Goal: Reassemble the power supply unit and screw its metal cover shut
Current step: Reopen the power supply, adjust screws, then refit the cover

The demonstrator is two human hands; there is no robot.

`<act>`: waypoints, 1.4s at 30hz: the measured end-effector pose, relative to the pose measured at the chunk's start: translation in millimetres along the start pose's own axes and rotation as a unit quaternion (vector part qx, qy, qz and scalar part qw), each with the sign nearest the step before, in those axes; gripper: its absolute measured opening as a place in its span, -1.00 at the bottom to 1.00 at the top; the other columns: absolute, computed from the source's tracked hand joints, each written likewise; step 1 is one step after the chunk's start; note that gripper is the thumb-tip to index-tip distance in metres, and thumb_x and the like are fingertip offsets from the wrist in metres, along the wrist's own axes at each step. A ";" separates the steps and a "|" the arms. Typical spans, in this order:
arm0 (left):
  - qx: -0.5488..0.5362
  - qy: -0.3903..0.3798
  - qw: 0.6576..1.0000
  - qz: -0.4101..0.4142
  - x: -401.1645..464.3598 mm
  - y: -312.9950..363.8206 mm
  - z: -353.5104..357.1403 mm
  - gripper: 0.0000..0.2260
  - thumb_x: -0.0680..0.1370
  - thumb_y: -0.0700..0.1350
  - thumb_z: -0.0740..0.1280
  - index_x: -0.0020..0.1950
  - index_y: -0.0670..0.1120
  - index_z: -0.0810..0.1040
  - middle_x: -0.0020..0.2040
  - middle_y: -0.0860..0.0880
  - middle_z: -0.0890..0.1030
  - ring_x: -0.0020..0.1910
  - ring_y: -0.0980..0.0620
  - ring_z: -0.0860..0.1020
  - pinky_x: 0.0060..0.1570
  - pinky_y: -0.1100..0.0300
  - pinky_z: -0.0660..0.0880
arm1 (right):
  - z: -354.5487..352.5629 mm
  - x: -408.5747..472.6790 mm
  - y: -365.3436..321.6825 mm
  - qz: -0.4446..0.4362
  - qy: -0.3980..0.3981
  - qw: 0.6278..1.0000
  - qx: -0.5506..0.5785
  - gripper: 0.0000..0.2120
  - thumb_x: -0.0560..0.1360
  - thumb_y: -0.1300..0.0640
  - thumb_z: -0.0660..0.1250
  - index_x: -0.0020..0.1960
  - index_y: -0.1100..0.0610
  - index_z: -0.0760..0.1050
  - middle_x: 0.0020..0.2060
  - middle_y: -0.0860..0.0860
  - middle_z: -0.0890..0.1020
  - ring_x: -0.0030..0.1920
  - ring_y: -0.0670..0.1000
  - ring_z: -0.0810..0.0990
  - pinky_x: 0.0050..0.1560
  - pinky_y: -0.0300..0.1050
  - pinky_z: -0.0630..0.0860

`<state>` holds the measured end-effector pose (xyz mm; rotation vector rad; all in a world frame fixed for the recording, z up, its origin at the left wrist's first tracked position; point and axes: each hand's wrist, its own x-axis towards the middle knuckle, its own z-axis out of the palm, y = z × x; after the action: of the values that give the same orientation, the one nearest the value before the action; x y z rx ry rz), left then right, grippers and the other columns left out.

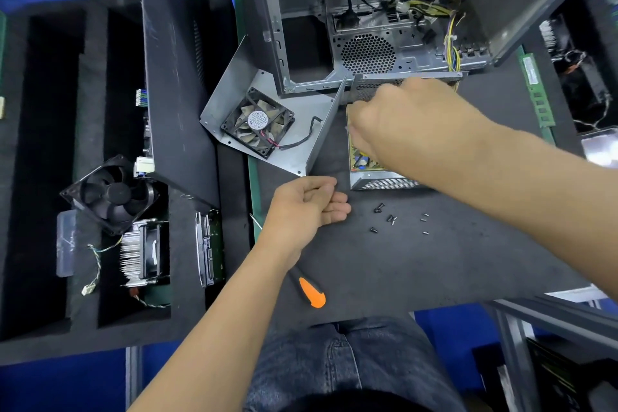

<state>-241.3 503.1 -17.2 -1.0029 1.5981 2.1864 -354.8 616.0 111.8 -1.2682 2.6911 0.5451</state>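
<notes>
The open power supply box [384, 182] sits on the dark mat, its circuit board partly showing. My right hand [411, 120] reaches down into the box, its fingertips hidden inside. The metal cover [301, 117], with a black fan [257, 122] fixed to it, lies tilted to the left of the box. My left hand [307, 207] hovers over the mat with loosely curled fingers and holds nothing. Several small screws [389, 219] lie loose on the mat in front of the box. An orange-handled screwdriver [312, 293] lies near the mat's front edge.
An open computer case [368, 27] with cables stands behind the box. A foam tray at left holds a cooler fan with heatsink [117, 211] and a drive [209, 247]. A green memory stick [536, 87] lies at the right.
</notes>
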 end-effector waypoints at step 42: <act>-0.242 -0.004 0.969 -0.049 4.0 5.6 13.6 -0.74 0.58 -0.30 0.35 -0.24 -0.15 0.75 -0.20 -0.12 0.70 -0.24 0.04 0.68 -0.21 0.28 0.60 | 15.5 -24.1 21.3 0.222 0.231 0.860 0.398 -0.71 0.45 -0.14 0.36 -0.26 0.08 0.51 -0.50 -0.08 0.53 -0.38 -0.12 0.49 -0.25 -0.36 0.42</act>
<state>-252.6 512.7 -13.5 -1.1621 0.9964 2.5631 -356.3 651.6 109.3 -0.5798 3.0131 -0.9040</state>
